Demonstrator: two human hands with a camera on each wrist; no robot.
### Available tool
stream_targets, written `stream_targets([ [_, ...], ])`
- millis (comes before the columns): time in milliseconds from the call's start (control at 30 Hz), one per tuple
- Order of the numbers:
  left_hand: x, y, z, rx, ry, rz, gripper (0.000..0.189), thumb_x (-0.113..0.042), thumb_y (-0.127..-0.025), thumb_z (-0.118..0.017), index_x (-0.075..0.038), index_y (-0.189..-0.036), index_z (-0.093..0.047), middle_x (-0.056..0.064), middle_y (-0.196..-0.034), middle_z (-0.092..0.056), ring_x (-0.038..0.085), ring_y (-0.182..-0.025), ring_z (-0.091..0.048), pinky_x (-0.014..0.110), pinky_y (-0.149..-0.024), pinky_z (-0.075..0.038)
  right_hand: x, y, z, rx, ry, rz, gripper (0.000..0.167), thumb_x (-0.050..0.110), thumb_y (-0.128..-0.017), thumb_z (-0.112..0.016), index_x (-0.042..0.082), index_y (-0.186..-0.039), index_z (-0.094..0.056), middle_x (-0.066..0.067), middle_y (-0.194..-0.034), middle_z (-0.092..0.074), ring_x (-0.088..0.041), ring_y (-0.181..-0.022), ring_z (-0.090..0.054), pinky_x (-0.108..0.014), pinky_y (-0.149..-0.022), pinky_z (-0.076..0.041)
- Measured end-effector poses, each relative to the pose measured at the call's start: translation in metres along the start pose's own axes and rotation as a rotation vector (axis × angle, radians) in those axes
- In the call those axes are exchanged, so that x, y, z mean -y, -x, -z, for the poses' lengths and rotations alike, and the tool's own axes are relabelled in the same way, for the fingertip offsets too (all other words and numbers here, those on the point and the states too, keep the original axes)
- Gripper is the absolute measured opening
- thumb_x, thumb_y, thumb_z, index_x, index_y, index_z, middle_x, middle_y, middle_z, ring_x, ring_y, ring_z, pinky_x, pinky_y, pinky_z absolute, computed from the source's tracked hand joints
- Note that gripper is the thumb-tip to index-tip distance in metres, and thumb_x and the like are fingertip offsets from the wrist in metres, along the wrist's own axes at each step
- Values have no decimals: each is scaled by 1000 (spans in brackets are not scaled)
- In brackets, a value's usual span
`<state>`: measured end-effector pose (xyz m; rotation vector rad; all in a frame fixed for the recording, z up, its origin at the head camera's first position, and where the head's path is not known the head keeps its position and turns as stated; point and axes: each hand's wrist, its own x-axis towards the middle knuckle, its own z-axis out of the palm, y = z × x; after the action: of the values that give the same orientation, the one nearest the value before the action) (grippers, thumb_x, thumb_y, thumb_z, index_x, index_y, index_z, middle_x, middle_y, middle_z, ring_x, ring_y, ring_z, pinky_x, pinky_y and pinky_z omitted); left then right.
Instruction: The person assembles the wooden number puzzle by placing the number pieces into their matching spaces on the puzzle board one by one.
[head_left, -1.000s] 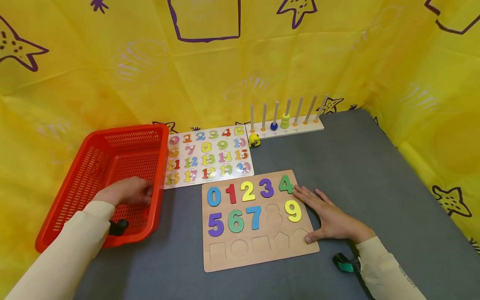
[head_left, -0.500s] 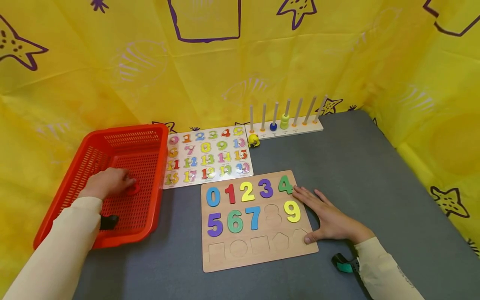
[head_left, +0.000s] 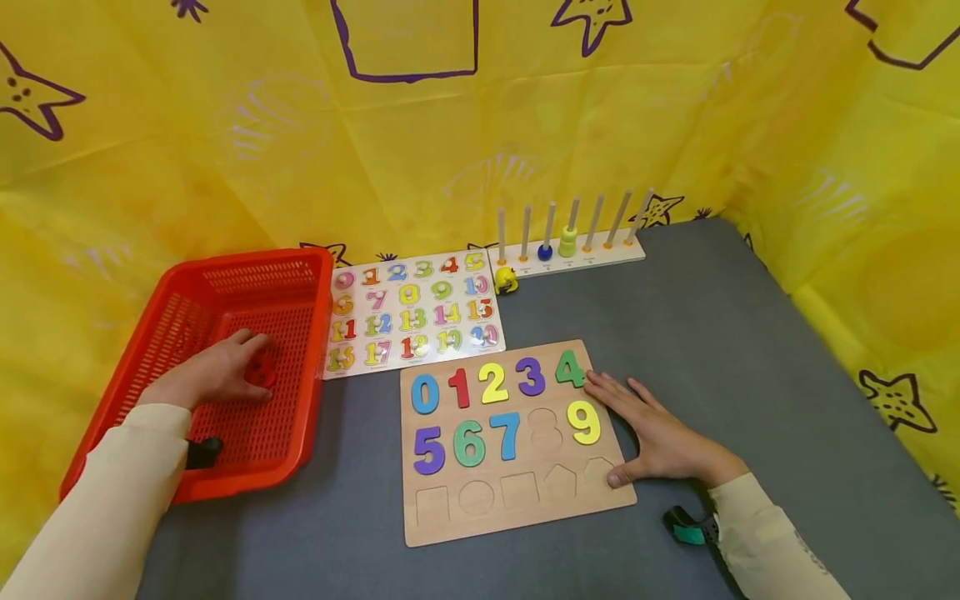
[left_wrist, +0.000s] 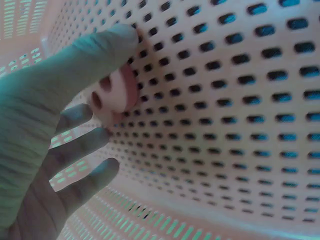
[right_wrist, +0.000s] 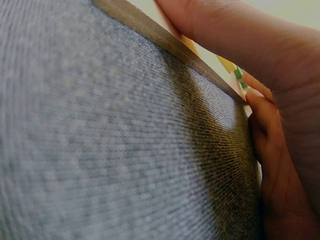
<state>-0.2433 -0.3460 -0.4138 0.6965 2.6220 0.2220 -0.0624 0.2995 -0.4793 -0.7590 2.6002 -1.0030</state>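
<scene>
My left hand (head_left: 206, 372) is inside the red plastic basket (head_left: 309, 400), fingers and thumb spread apart. Close by its fingertips is a red piece with two round holes (head_left: 261, 369), shaped like a figure eight. In the left wrist view this piece (left_wrist: 131, 87) sits against the perforated basket, partly behind the thumb. My right hand (head_left: 667, 437) rests at the right edge of the wooden number board (head_left: 491, 471), thumb on its lower corner and fingertips by the green 4 (head_left: 570, 369). Coloured digits fill the board's slots except the 8 outline (head_left: 546, 429); the bottom row of shape outlines is bare.
Behind the wooden board lies a white number puzzle (head_left: 431, 317) with digits up to 20. A peg stand (head_left: 615, 254) with blue and green beads is at the back, a small yellow toy (head_left: 506, 280) before it. Yellow patterned cloth (head_left: 405, 158) encloses the grey table (head_left: 720, 350).
My left hand has shifted left within the basket, and its fingers have gone from curled to spread beside the red piece. My right hand stays in place on the board.
</scene>
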Motion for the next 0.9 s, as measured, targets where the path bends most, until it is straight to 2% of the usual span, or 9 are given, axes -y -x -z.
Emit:
stream_targets([
  [133,1,0,-6,-13,-3,19,81,-38,-73,-91,3,-129,-50,25,-118,-51,35,-94,-58,59,-85,-52,1,1,0,5,1,-8,127,60,-65,-88,16,-163,-21,-6,-169,-14,-33,-154,-12,-43,-120,9],
  [400,0,-2,-5,-9,20,47,66,-33,-79,-88,3,-122,-53,20,-110,-55,29,-87,-57,57,-83,-53,0,1,0,7,3,-12,127,61,-65,-88,16,-163,-21,-6,-169,-13,-32,-154,-11,-46,-120,8],
  [500,-2,-3,-3,-41,22,53,59,-30,-80,-87,1,-117,-54,17,-105,-55,27,-84,-56,54,-81,-54,0,-1,0,7,5,-12,127,62,-65,-88,16,-163,-21,-6,-169,-13,-31,-154,-11,-47,-120,7],
  [600,-9,-3,1,-105,16,61,55,-27,-80,-87,-1,-114,-54,16,-105,-54,28,-86,-55,54,-82,-54,0,-2,0,10,8,-10,127,62,-65,-88,16,-163,-21,-6,-169,-13,-30,-154,-10,-46,-120,8],
  [733,-32,0,16,-233,-3,63,59,-25,-78,-88,0,-119,-53,19,-108,-54,34,-93,-54,58,-84,-53,0,-3,1,10,8,-6,127,61,-65,-88,15,-163,-22,-7,-169,-13,-31,-154,-11,-46,-120,7],
  [800,-53,2,27,-297,-15,58,62,-22,-77,-89,1,-123,-53,20,-110,-54,37,-97,-52,59,-86,-52,0,-2,1,8,1,-1,126,60,-65,-88,14,-163,-22,-8,-169,-14,-33,-154,-11,-47,-120,7],
  [900,-92,6,41,-387,-36,15,64,-18,-76,-90,1,-125,-55,20,-114,-54,38,-101,-51,59,-88,-51,-1,-1,1,6,-4,1,127,59,-65,-89,14,-163,-21,-8,-169,-14,-33,-154,-11,-47,-120,8],
])
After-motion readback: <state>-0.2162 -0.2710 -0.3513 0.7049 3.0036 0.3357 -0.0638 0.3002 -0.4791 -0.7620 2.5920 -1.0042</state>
